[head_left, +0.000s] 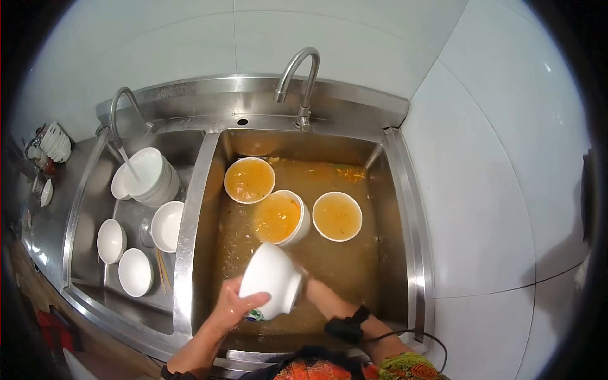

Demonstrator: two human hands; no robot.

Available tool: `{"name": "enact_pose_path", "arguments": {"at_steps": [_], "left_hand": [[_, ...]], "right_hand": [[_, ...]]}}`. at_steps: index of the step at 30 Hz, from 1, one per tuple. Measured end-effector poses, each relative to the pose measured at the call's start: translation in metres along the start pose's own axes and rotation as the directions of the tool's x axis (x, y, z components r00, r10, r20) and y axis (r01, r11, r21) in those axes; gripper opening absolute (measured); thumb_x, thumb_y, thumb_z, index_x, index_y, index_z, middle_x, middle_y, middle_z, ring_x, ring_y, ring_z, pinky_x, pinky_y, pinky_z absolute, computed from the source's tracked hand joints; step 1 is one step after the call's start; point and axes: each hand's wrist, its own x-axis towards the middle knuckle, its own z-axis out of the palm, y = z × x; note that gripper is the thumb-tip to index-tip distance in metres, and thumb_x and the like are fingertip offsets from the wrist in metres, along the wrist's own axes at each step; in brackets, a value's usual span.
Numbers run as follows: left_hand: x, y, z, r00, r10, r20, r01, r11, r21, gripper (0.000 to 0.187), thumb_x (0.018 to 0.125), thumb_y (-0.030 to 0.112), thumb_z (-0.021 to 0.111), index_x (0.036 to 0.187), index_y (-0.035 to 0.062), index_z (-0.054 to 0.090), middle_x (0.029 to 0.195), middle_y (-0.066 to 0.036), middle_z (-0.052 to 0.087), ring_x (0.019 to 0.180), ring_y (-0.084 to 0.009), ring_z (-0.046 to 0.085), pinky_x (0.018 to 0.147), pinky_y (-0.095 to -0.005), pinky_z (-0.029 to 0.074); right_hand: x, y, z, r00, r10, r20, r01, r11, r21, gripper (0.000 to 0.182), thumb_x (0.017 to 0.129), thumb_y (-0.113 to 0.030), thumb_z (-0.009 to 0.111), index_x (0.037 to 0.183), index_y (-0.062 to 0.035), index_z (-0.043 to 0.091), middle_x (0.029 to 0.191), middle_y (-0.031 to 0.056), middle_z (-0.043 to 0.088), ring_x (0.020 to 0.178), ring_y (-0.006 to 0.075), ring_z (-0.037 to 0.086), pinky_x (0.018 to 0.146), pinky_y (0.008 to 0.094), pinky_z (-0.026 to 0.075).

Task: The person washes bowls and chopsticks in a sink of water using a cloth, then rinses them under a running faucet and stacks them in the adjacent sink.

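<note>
My left hand (pixel 237 303) grips a white bowl (pixel 271 278) over the right sink, its thumb lying on the outer wall. The bowl is tipped on its side, with its foot toward the right and a green and blue pattern low on its wall. Close against the bowl's foot is my right hand (pixel 309 286); its fingers are hidden behind the bowl. Just beyond, a stack of bowls (pixel 303 229) has orange, oily liquid in the top one. Two more bowls of orange liquid stand nearby, a left bowl (pixel 250 180) and a right bowl (pixel 337 216).
Murky brown water covers the floor of the right sink (pixel 396 253). In the left sink, water runs from a faucet (pixel 120 104) onto stacked white bowls (pixel 155 180), with loose bowls and chopsticks (pixel 163 271) nearby. Another faucet (pixel 307 82) rises behind the right sink.
</note>
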Motion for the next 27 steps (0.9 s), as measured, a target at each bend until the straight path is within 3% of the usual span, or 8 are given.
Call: {"name": "enact_pose_path", "arguments": {"at_steps": [2,8,11,18,20,22,26,27], "left_hand": [[0.007,-0.008,-0.009,0.996,-0.007,-0.091,-0.033,0.905,-0.425,0.036,0.073,0.01,0.067,0.104,-0.0043,0.056,0.092,-0.011,0.062,0.081,-0.0173,0.061,0.074,-0.0309,0.05],[0.032,-0.035,-0.031,0.949,-0.147,-0.277,-0.133,0.613,-0.779,0.038,0.087,0.028,0.051,0.112,-0.0012,0.053,0.106,-0.014,0.06,0.094,-0.025,0.06,0.085,-0.0382,0.047],[0.033,-0.043,-0.027,0.95,-0.151,-0.272,-0.145,0.558,-0.817,0.036,0.091,0.029,0.046,0.111,0.0007,0.055,0.106,-0.012,0.061,0.095,-0.0229,0.059,0.087,-0.0362,0.046],[0.037,-0.068,-0.022,0.929,-0.2,-0.312,-0.165,0.529,-0.832,0.037,0.091,0.028,0.049,0.116,0.0004,0.05,0.109,-0.013,0.059,0.101,-0.0253,0.057,0.09,-0.0421,0.044],[0.037,-0.073,-0.013,0.899,-0.228,-0.375,-0.186,0.576,-0.796,0.032,0.091,0.021,0.049,0.117,0.0025,0.048,0.112,-0.012,0.057,0.103,-0.0262,0.056,0.09,-0.0446,0.045],[0.044,-0.086,0.001,0.861,-0.256,-0.439,-0.253,0.534,-0.807,0.03,0.091,0.015,0.049,0.119,0.0044,0.045,0.11,-0.009,0.055,0.099,-0.0241,0.056,0.087,-0.0416,0.047],[0.062,-0.099,0.021,0.819,-0.337,-0.465,-0.266,0.495,-0.827,0.027,0.091,0.018,0.05,0.115,0.0069,0.048,0.107,-0.008,0.056,0.096,-0.02,0.056,0.082,-0.0343,0.05],[0.064,-0.105,0.02,0.838,-0.346,-0.421,-0.226,0.482,-0.847,0.028,0.091,0.019,0.05,0.116,0.0059,0.047,0.108,-0.008,0.055,0.098,-0.0194,0.055,0.085,-0.0334,0.049]], "right_hand": [[-0.002,0.014,-0.007,0.98,0.189,0.065,-0.199,0.889,0.411,0.049,0.093,-0.039,0.038,0.124,-0.0024,0.043,0.121,0.0095,0.052,0.108,0.0216,0.052,0.094,0.0342,0.042],[-0.004,0.045,-0.107,0.904,0.418,0.088,-0.304,0.774,-0.556,0.06,0.084,-0.058,0.041,0.123,-0.012,0.047,0.141,0.0138,0.028,0.12,0.0374,0.036,0.089,0.0441,0.043],[-0.06,0.018,-0.049,0.999,0.012,-0.032,-0.027,-0.323,-0.946,0.041,0.085,-0.041,0.049,0.106,-0.0072,0.058,0.129,0.0187,0.042,0.105,0.0411,0.049,0.081,0.0458,0.046],[-0.058,0.038,-0.107,0.945,0.325,-0.018,0.106,-0.36,-0.927,0.023,0.078,-0.016,0.055,0.097,-0.006,0.064,0.079,0.0128,0.062,0.076,0.0272,0.06,0.077,0.0376,0.048],[-0.08,-0.005,-0.065,0.991,-0.031,-0.132,-0.043,0.849,-0.527,0.027,0.074,-0.006,0.054,0.099,-0.0041,0.063,0.082,0.0104,0.062,0.078,0.0226,0.06,0.076,0.0314,0.048],[-0.08,-0.03,-0.013,0.979,-0.131,-0.157,0.069,0.934,-0.35,0.024,0.075,-0.007,0.053,0.097,-0.0021,0.063,0.091,0.0094,0.061,0.083,0.018,0.059,0.073,0.0265,0.047],[-0.052,-0.02,0.062,0.865,-0.5,0.045,0.359,0.555,-0.751,0.028,0.079,-0.013,0.056,0.105,-0.0047,0.059,0.111,0.0151,0.054,0.096,0.0214,0.056,0.08,0.0317,0.047],[-0.044,-0.016,0.075,0.762,-0.615,0.202,0.315,0.079,-0.946,0.03,0.079,-0.017,0.056,0.107,-0.0058,0.058,0.117,0.0158,0.048,0.103,0.0238,0.051,0.085,0.0342,0.043]]}}
